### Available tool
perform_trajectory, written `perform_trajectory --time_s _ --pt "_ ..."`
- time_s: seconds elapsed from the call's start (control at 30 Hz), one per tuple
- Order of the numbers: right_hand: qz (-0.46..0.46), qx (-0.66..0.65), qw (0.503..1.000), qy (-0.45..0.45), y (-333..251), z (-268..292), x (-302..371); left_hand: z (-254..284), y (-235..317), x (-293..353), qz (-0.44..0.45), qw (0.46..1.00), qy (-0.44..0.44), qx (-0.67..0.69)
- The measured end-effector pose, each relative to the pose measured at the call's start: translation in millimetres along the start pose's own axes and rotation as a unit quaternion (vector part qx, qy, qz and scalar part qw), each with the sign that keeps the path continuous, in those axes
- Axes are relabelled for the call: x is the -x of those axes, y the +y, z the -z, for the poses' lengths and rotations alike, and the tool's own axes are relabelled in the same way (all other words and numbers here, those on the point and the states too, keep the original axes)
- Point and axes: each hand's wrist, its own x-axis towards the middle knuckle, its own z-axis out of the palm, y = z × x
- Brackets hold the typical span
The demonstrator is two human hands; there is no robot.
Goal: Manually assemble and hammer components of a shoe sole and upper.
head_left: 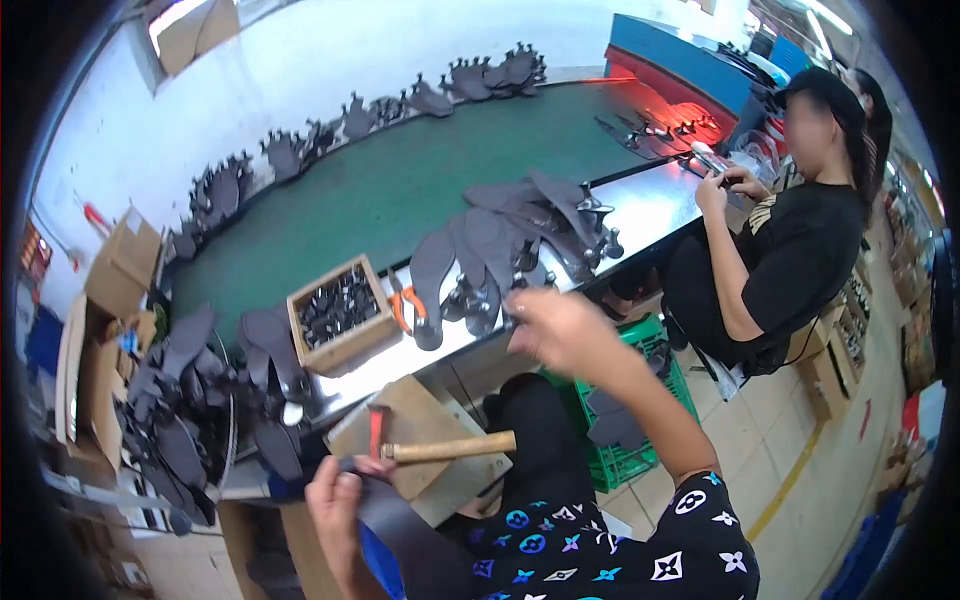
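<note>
One pair of bare hands is at work. The left hand (335, 500) has its grip closed on one dark grey shoe sole (410, 525), held low over the lap. The right hand (570, 335) is blurred at the near edge of the worktop (400, 185), beside a heap of heeled soles (485, 240); whether its grip holds anything, I cannot tell. The heap overlaps too much to count.

There is one claw-less hammer (450, 447), red-headed and wooden-handled, lying across one wooden board (412, 395); one pair of orange-handled pliers (408, 304); one open wooden box (352, 348) of small black parts, too many to count; and one green crate (683, 398). Two other people show at right, the nearer one (800, 260) with both hands raised together.

The wearer's dark shirt (620, 545) is printed with flower and diamond motifs; the nearer person's bears a pale yellow print, too small to read.
</note>
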Motion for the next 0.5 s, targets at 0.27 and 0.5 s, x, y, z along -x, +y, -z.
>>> perform_trajectory --time_s 0.27,0.5 --pt "-0.308 0.111 0.940 0.092 236.8 13.9 39.5 109.1 -22.0 -115.3 -0.156 0.953 0.238 -0.102" --pt "-0.342 0.235 0.906 -0.088 249.1 16.2 -8.1 178.2 -36.1 -188.4 -0.242 0.806 0.401 -0.362"
